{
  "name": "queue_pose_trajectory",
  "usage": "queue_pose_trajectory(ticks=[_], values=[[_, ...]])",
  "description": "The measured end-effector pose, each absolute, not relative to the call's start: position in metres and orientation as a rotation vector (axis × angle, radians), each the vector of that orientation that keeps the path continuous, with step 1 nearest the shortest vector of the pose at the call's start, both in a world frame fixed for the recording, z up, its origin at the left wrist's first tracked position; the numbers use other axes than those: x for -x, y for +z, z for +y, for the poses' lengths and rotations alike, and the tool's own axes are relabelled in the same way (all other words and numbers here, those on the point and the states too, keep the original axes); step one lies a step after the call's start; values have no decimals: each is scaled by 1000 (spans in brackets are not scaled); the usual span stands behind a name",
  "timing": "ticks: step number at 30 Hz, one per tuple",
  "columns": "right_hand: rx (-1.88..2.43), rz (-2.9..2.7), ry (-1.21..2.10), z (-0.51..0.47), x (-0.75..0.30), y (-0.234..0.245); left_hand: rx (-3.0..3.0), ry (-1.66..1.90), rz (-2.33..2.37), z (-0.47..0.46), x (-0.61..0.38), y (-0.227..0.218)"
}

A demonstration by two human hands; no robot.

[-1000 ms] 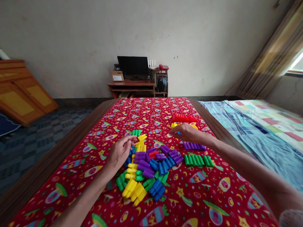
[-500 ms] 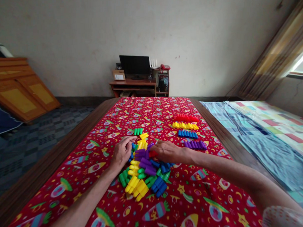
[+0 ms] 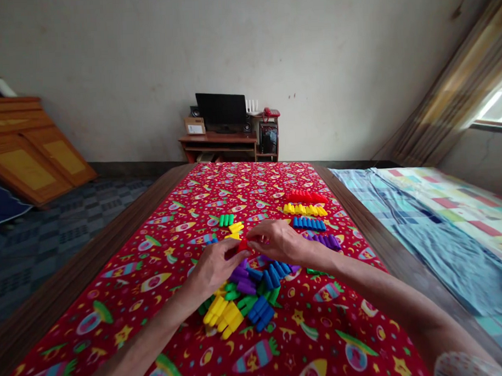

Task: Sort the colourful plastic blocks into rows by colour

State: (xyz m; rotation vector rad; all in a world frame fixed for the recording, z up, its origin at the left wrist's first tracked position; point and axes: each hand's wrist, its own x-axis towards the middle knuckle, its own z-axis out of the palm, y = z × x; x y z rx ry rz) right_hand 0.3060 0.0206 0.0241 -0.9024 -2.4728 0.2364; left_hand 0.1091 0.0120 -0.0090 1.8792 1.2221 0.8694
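A heap of plastic peg blocks (image 3: pixel 242 298) in yellow, green, blue and purple lies on the red patterned cloth (image 3: pixel 190 332). Above the heap my left hand (image 3: pixel 214 264) and my right hand (image 3: pixel 277 241) meet, both pinched on a small red block (image 3: pixel 243 245). Sorted rows lie to the right: a red row (image 3: pixel 307 196), a yellow row (image 3: pixel 304 209), a blue row (image 3: pixel 309 223) and a purple row (image 3: pixel 329 240). A green row is mostly hidden under my right forearm.
A loose green block (image 3: pixel 226 219) and a yellow one (image 3: pixel 236 227) lie beyond the hands. The table's wooden edge (image 3: pixel 92 259) runs on the left. A bed with a checked sheet (image 3: pixel 441 225) stands at the right. A desk with a monitor (image 3: pixel 226 128) is at the far wall.
My right hand came back from the sorted rows to the heap and took up a red block. My left hand rose from the heap to meet it. Both now hold the red block.
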Motion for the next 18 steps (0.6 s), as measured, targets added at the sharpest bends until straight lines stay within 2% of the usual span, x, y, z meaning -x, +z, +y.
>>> queue_pose_trajectory(ticks=[5, 13, 15, 18], values=[[803, -2591, -104, 8, -302, 18, -1391, 872, 1119, 15, -109, -18], [763, -2647, -109, 21, -313, 19, -1691, 871, 1133, 15, -106, -28], [885, -2549, -128, 42, -341, 23, -1750, 942, 1175, 16, -104, -27], [1288, -2320, -200, 84, -404, 29, -1836, 1056, 1221, 20, -99, -22]])
